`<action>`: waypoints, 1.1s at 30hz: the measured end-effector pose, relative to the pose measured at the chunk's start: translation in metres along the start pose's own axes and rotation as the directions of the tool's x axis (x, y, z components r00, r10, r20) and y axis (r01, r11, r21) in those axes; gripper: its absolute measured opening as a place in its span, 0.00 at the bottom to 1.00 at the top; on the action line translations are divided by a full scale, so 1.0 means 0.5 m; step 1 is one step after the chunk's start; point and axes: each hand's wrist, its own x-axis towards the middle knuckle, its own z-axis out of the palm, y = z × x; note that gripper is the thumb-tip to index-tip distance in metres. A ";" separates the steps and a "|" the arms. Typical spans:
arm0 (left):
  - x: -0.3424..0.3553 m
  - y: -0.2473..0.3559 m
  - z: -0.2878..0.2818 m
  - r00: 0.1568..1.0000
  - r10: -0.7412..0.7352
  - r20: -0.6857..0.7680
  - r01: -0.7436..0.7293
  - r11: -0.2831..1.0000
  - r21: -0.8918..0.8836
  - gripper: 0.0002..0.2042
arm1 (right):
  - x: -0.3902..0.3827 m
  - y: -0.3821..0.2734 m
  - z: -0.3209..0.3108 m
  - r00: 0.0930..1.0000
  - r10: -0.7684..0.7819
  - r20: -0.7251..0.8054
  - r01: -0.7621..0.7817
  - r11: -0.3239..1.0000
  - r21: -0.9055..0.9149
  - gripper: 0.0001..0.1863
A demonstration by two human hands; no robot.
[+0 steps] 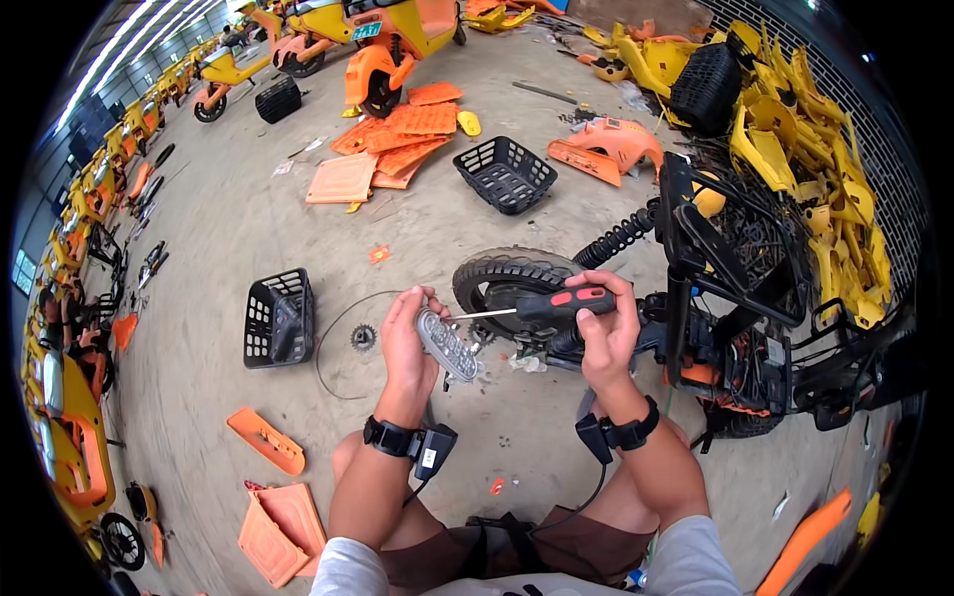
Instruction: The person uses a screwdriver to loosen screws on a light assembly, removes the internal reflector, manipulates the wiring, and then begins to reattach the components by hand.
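My left hand [403,343] is closed around the edge of an oval lamp [449,348] with a clear, ribbed cover. My right hand [608,333] grips the black and red handle of a screwdriver [552,306]. Its metal shaft points left and reaches the lamp's upper end by my left fingers; whether the tip touches the lamp or sits in a screw I cannot tell. Just beyond my hands lies the black rear wheel [527,266] of a stripped scooter [686,328], with its spring shock absorber [618,233] showing.
Black plastic baskets [505,177] [278,318] rest on the concrete floor. Orange panels [407,134] are stacked ahead, and more orange panels [283,531] lie at lower left. A toothed sprocket [364,338] sits left of my hand. Yellow body parts [845,179] are heaped at right; scooters [383,50] stand behind.
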 end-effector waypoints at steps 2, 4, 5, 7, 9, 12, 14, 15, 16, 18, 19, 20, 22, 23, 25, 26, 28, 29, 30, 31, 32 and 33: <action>0.004 -0.001 0.000 1.000 0.008 0.001 -0.008 1.000 0.010 0.10 | 0.001 -0.007 0.005 0.999 0.042 -0.023 -0.042 0.999 0.020 0.21; 0.003 -0.015 0.002 1.000 0.009 0.004 -0.009 1.000 -0.007 0.10 | 0.004 -0.023 0.005 0.994 0.098 -0.058 -0.097 0.995 0.028 0.20; 0.002 -0.021 0.003 1.000 0.010 0.005 -0.010 1.000 -0.015 0.10 | 0.005 -0.027 0.003 0.989 0.126 -0.075 -0.124 0.992 0.034 0.20; -0.001 -0.015 0.009 1.000 -0.003 0.004 0.003 1.000 -0.002 0.10 | 0.005 -0.025 0.003 0.976 0.193 -0.102 -0.193 0.981 0.014 0.20; -0.001 -0.011 0.006 1.000 0.008 0.004 -0.008 1.000 0.003 0.09 | 0.006 -0.023 0.007 0.965 0.231 -0.123 -0.239 0.970 -0.053 0.20; 0.003 -0.008 -0.007 0.999 0.042 -0.001 -0.042 0.999 -0.007 0.09 | 0.007 -0.019 0.010 0.958 0.260 -0.122 -0.280 0.938 -0.203 0.21; -0.002 -0.003 -0.003 0.999 0.041 -0.013 -0.041 0.999 -0.023 0.09 | 0.003 -0.010 0.002 0.949 0.301 -0.090 -0.315 0.910 -0.270 0.21; -0.003 -0.002 -0.006 0.999 0.044 -0.013 -0.045 0.999 -0.021 0.09 | 0.004 -0.010 0.006 0.967 0.249 -0.059 -0.256 0.938 -0.233 0.22; -0.003 0.000 -0.008 0.999 0.047 -0.014 -0.048 0.999 -0.020 0.09 | 0.006 -0.011 0.011 0.980 0.195 -0.031 -0.198 0.961 -0.193 0.22; -0.003 0.004 -0.015 0.998 0.057 -0.014 -0.057 0.998 -0.014 0.09 | 0.010 -0.008 0.015 0.994 0.109 0.014 -0.104 0.974 -0.202 0.22; -0.002 0.005 -0.019 0.998 0.064 -0.013 -0.064 0.998 -0.009 0.09 | 0.010 -0.009 0.018 0.986 0.169 0.007 -0.165 0.968 -0.191 0.22; -0.001 0.007 -0.022 0.997 0.070 -0.012 -0.070 0.998 -0.004 0.08 | 0.010 -0.014 0.022 0.973 0.229 0.000 -0.226 0.958 -0.179 0.22; -0.002 0.011 -0.026 0.997 0.072 -0.019 -0.072 0.997 0.011 0.08 | 0.012 -0.016 0.028 0.946 0.323 -0.015 -0.320 0.929 -0.184 0.22; -0.003 0.013 -0.028 0.997 0.072 -0.022 -0.072 0.997 0.019 0.08 | 0.015 -0.015 0.030 0.934 0.358 -0.022 -0.355 0.913 -0.201 0.22; -0.003 0.016 -0.036 0.996 0.095 0.000 -0.095 0.994 0.048 0.09 | 0.017 -0.015 0.031 0.917 0.398 -0.019 -0.393 0.894 -0.216 0.21; -0.003 0.018 -0.039 0.994 0.105 0.012 -0.106 0.992 0.062 0.09 | 0.017 -0.016 0.028 0.914 0.405 -0.007 -0.397 0.892 -0.215 0.21; -0.003 0.018 -0.037 0.995 0.101 0.017 -0.102 0.992 0.068 0.09 | 0.019 -0.013 0.028 0.954 0.301 -0.008 -0.298 0.939 -0.170 0.20; -0.003 0.018 -0.034 0.995 0.099 0.020 -0.100 0.992 0.071 0.09 | 0.020 -0.004 0.036 0.982 0.187 -0.026 -0.189 0.974 -0.126 0.19; -0.003 0.017 -0.032 0.995 0.095 0.017 -0.096 0.992 0.078 0.09 | 0.021 0.001 0.039 0.996 0.073 -0.048 -0.076 0.994 -0.084 0.19; -0.004 0.016 -0.028 0.996 0.090 0.015 -0.091 0.992 0.085 0.09 | 0.019 -0.001 0.035 0.993 0.112 -0.046 -0.116 0.986 -0.117 0.19; -0.004 0.014 -0.025 0.996 0.085 0.014 -0.086 0.992 0.091 0.09 | 0.018 -0.007 0.030 0.988 0.150 -0.046 -0.156 0.976 -0.149 0.19; -0.004 0.013 -0.025 0.996 0.083 0.011 -0.084 0.992 0.093 0.09 | 0.020 -0.015 0.029 0.981 0.189 -0.045 -0.194 0.965 -0.178 0.19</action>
